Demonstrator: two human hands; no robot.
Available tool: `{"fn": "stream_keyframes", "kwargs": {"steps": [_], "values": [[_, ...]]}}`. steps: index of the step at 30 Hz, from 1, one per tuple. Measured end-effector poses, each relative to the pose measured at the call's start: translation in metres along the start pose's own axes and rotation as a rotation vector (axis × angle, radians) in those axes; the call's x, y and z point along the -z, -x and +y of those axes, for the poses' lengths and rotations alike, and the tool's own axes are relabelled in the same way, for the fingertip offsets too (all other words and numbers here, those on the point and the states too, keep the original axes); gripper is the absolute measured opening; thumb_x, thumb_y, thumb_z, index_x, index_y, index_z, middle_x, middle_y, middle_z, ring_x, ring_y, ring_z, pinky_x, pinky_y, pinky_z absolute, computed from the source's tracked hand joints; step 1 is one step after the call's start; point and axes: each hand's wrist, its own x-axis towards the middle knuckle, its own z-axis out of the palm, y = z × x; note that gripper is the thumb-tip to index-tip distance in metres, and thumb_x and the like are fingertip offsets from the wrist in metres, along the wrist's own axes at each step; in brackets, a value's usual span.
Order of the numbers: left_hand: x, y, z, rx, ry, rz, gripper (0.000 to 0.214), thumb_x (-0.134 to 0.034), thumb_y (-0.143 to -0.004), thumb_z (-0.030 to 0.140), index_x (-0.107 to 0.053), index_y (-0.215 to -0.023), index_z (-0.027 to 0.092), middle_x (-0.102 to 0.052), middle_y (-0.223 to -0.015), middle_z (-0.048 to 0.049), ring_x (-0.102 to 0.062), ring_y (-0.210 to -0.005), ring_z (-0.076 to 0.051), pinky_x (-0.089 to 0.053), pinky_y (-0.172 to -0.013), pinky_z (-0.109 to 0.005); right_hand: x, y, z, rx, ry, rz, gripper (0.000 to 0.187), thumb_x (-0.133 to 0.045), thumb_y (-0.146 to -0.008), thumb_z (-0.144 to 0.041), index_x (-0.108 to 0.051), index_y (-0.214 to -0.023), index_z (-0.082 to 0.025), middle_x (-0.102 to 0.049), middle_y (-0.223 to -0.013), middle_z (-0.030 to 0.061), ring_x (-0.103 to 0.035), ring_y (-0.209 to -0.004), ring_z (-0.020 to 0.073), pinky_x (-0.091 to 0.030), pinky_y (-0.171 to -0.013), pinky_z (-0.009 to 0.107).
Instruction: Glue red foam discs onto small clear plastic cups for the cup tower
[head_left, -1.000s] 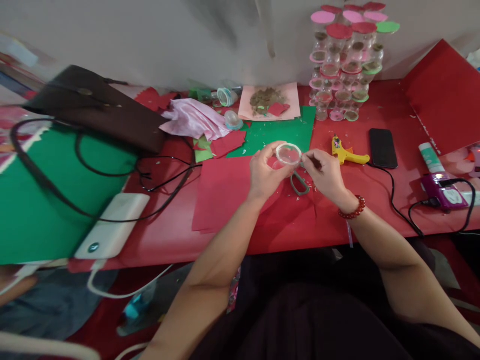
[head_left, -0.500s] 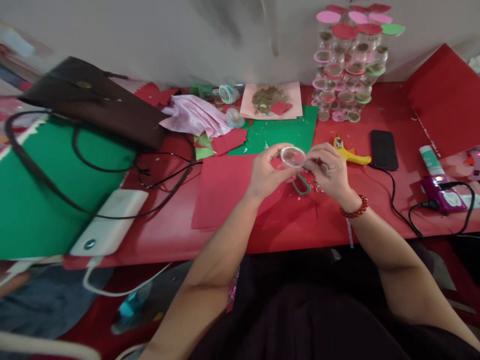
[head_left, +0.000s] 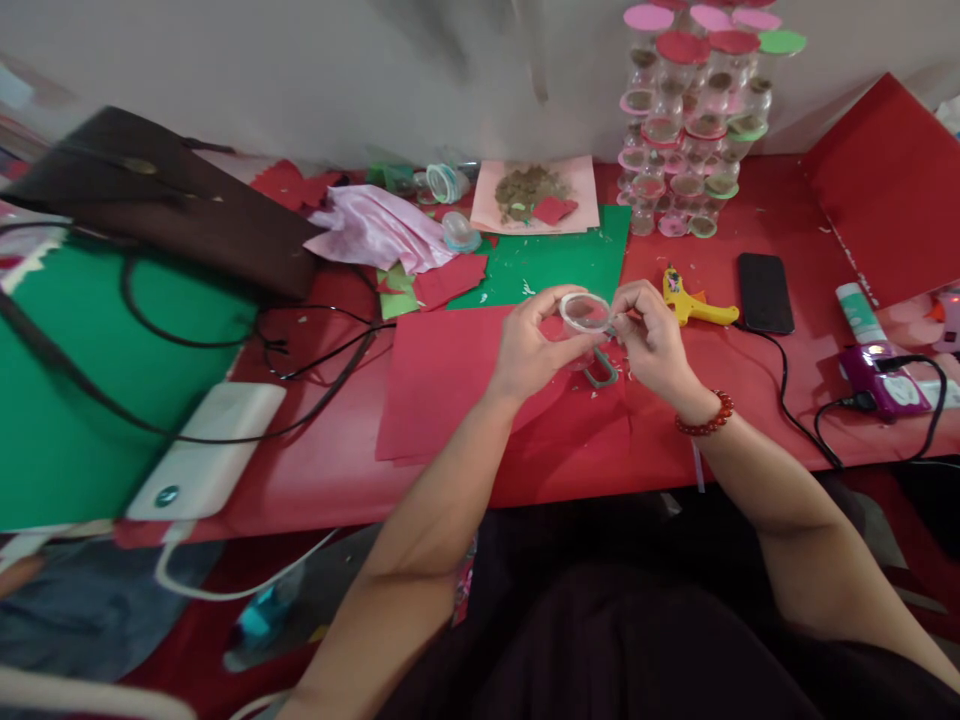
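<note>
Clear plastic cup (head_left: 585, 312) is lifted just above the bench (head_left: 337, 480), mouth up, between 2 hands. The left hand (head_left: 529, 350) has its grip clasped around the cup's wall from the side, likely to steady it and leave the rim exposed. The right hand (head_left: 656, 345) has its grip pinched shut on the rim's right edge. Grey scissors (head_left: 600, 372) lie directly below on the red paper sheet (head_left: 442, 380). That sheet offers open room leftward and toward the person. The yellow glue gun (head_left: 694, 300) crowds the right side, with the phone (head_left: 765, 292) beyond it. The bench's front edge is well apart from the hands.
</note>
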Motion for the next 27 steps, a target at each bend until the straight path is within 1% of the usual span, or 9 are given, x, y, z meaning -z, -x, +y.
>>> {"fn": "stream_keyframes", "kwargs": {"steps": [4, 9, 11, 14, 17, 19, 21, 25, 27], "values": [[0.001, -0.001, 0.001, 0.005, -0.045, 0.006, 0.046, -0.085, -0.075, 0.045, -0.069, -0.112, 0.023, -0.079, -0.112, -0.0071, -0.074, -0.104, -0.023, -0.057, -0.098, -0.040, -0.002, 0.002, -0.001, -0.163, -0.125, -0.039, 0.022, -0.048, -0.101, -0.042, -0.045, -0.087, -0.025, -0.052, -0.087, 0.0018, -0.051, -0.076, 0.0144, -0.045, -0.067, 0.030], [0.001, -0.001, -0.001, -0.007, -0.032, 0.010, 0.045, -0.087, -0.074, 0.040, -0.069, -0.112, 0.022, -0.079, -0.111, -0.0067, -0.074, -0.103, -0.023, -0.057, -0.097, -0.038, -0.008, 0.005, -0.003, -0.263, -0.329, -0.044, 0.037, -0.053, -0.099, -0.059, -0.045, -0.087, -0.025, -0.044, -0.074, -0.0041, -0.039, -0.060, 0.0102, -0.038, -0.055, 0.027], [0.001, -0.001, -0.002, -0.019, -0.031, 0.014, 0.046, -0.087, -0.073, 0.040, -0.070, -0.112, 0.022, -0.079, -0.109, -0.0063, -0.074, -0.102, -0.023, -0.057, -0.096, -0.038, -0.011, 0.006, -0.002, -0.277, -0.406, -0.024, 0.041, -0.056, -0.096, -0.064, -0.045, -0.086, -0.025, -0.043, -0.072, -0.0050, -0.039, -0.059, 0.0096, -0.037, -0.054, 0.026], [0.001, -0.001, -0.003, -0.037, -0.049, 0.006, 0.046, -0.087, -0.074, 0.041, -0.070, -0.112, 0.023, -0.080, -0.109, -0.0058, -0.074, -0.102, -0.023, -0.057, -0.096, -0.039, -0.012, 0.005, 0.000, -0.289, -0.504, 0.016, 0.043, -0.061, -0.093, -0.065, -0.047, -0.085, -0.025, -0.044, -0.071, -0.0056, -0.041, -0.058, 0.0088, -0.038, -0.053, 0.024], [0.002, 0.000, -0.004, -0.060, -0.089, -0.002, 0.045, -0.088, -0.073, 0.043, -0.071, -0.110, 0.024, -0.079, -0.108, -0.0056, -0.074, -0.104, -0.025, -0.056, -0.098, -0.042, -0.005, 0.000, 0.004, -0.315, -0.564, 0.117, 0.043, -0.062, -0.092, -0.066, -0.047, -0.085, -0.026, -0.046, -0.070, -0.0056, -0.042, -0.056, 0.0085, -0.037, -0.051, 0.024], [0.002, 0.000, -0.006, -0.067, -0.079, 0.008, 0.047, -0.088, -0.073, 0.045, -0.070, -0.110, 0.024, -0.079, -0.108, -0.0059, -0.073, -0.104, -0.025, -0.056, -0.097, -0.042, 0.001, -0.004, 0.006, -0.330, -0.570, 0.197, 0.043, -0.064, -0.091, -0.066, -0.047, -0.084, -0.026, -0.049, -0.071, -0.0052, -0.043, -0.056, 0.0084, -0.035, -0.049, 0.023], [0.002, -0.001, -0.010, -0.078, -0.050, 0.044, 0.052, -0.088, -0.074, 0.049, -0.066, -0.113, 0.024, -0.078, -0.108, -0.0061, -0.074, -0.102, -0.024, -0.057, -0.095, -0.041, 0.004, -0.006, 0.006, -0.350, -0.537, 0.224, 0.042, -0.066, -0.091, -0.063, -0.048, -0.082, -0.026, -0.051, -0.071, -0.0048, -0.045, -0.057, 0.0082, -0.034, -0.049, 0.023], [-0.001, -0.002, -0.020, -0.143, -0.104, 0.153, 0.061, -0.088, -0.072, 0.057, -0.058, -0.115, 0.024, -0.074, -0.105, -0.0049, -0.072, -0.097, -0.022, -0.057, -0.091, -0.039, 0.001, -0.004, 0.004, -0.379, -0.432, 0.170, 0.048, -0.055, -0.097, -0.063, -0.046, -0.070, -0.024, -0.050, -0.064, -0.0039, -0.045, -0.054, 0.0083, -0.037, -0.052, 0.026], [-0.001, -0.003, -0.022, -0.172, -0.153, 0.199, 0.064, -0.087, -0.071, 0.060, -0.056, -0.115, 0.024, -0.073, -0.104, -0.0041, -0.071, -0.096, -0.022, -0.056, -0.089, -0.039, 0.000, -0.003, 0.003, -0.364, -0.380, 0.164, 0.045, -0.063, -0.093, -0.061, -0.050, -0.071, -0.023, -0.052, -0.064, -0.0041, -0.047, -0.057, 0.0087, -0.040, -0.056, 0.026]]}}
